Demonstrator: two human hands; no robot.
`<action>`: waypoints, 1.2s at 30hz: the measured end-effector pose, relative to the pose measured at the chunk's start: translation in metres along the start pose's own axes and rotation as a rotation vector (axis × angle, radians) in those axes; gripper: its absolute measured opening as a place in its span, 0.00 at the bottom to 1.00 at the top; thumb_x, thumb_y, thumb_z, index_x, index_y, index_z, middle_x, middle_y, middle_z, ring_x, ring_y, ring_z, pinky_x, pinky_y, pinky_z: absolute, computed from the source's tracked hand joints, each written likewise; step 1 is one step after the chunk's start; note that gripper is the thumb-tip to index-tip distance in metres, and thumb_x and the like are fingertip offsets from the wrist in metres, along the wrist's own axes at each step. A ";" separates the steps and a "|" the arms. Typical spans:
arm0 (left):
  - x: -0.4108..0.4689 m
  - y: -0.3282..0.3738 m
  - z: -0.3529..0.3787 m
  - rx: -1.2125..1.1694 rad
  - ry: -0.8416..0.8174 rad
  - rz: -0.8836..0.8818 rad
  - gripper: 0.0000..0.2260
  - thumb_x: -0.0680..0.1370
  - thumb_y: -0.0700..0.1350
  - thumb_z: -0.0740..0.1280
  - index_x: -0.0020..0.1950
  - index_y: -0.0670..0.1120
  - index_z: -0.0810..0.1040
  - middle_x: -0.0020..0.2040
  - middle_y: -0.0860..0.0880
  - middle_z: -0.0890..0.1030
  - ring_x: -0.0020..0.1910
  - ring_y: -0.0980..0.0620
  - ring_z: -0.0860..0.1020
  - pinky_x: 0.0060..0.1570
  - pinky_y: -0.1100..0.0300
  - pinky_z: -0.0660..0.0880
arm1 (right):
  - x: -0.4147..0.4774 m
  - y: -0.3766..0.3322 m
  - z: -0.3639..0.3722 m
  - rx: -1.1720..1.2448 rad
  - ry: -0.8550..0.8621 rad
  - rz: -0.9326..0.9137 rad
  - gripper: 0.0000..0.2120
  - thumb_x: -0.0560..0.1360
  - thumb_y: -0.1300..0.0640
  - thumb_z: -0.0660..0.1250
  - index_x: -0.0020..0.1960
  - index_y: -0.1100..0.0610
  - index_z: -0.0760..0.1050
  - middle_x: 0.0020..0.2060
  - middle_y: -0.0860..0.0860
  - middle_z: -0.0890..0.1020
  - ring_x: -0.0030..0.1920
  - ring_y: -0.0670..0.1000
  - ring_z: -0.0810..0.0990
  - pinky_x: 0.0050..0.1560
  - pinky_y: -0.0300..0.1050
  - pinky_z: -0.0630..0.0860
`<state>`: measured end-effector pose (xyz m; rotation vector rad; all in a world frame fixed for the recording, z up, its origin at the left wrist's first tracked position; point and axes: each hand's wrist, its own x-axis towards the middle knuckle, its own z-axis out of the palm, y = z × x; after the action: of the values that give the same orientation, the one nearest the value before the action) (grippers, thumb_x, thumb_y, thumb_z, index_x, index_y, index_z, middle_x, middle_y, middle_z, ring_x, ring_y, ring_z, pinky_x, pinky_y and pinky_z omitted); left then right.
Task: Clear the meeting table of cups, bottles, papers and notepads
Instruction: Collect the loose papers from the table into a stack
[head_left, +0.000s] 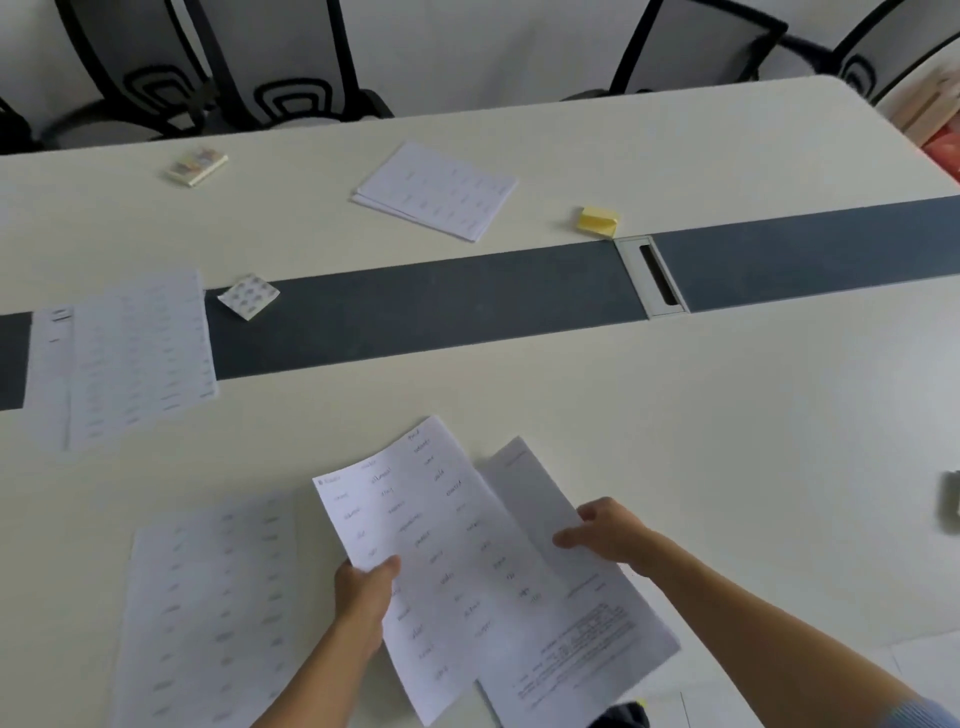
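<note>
My left hand (366, 592) pinches the left edge of a printed sheet (441, 561) lifted above the near side of the white table (727, 415). My right hand (605, 530) grips the right edge of a second printed sheet (587, 613) that lies partly under the first. Another printed page (208, 608) lies flat at the near left. Two overlapping pages (124, 358) lie at the left across the dark centre strip. A small stack of papers (436, 189) sits on the far side. A yellow sticky-note pad (597, 222) rests by the cable slot.
A small patterned notepad (248, 296) lies on the dark strip (441, 312), and a small patterned pad or box (196, 165) sits far left. A cable slot (655, 275) breaks the strip. Black-framed chairs (291, 67) line the far edge. A grey object (951, 501) shows at the right border.
</note>
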<state>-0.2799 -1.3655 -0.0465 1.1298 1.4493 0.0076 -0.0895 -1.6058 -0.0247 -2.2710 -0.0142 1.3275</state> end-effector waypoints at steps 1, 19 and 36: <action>0.000 0.000 -0.001 0.008 -0.010 -0.003 0.09 0.76 0.34 0.70 0.55 0.41 0.77 0.48 0.44 0.82 0.47 0.41 0.80 0.54 0.46 0.78 | -0.002 -0.002 -0.002 0.036 -0.008 -0.011 0.10 0.69 0.53 0.76 0.45 0.56 0.81 0.41 0.52 0.83 0.41 0.52 0.82 0.45 0.44 0.79; 0.011 0.013 -0.016 0.026 -0.233 -0.065 0.13 0.75 0.33 0.70 0.60 0.37 0.79 0.58 0.38 0.82 0.52 0.40 0.81 0.59 0.43 0.75 | -0.024 -0.069 -0.113 0.365 0.598 -0.350 0.07 0.77 0.61 0.65 0.44 0.62 0.80 0.34 0.54 0.81 0.33 0.52 0.78 0.35 0.41 0.76; 0.019 0.013 -0.025 -0.057 -0.303 -0.151 0.27 0.69 0.55 0.77 0.63 0.44 0.75 0.60 0.46 0.79 0.62 0.44 0.76 0.67 0.47 0.70 | 0.012 -0.065 0.073 0.341 0.034 -0.161 0.08 0.80 0.64 0.62 0.53 0.62 0.80 0.43 0.57 0.84 0.37 0.53 0.82 0.35 0.42 0.81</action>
<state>-0.2874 -1.3322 -0.0464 0.9279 1.2504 -0.2185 -0.1276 -1.5156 -0.0351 -1.9607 0.0380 1.1133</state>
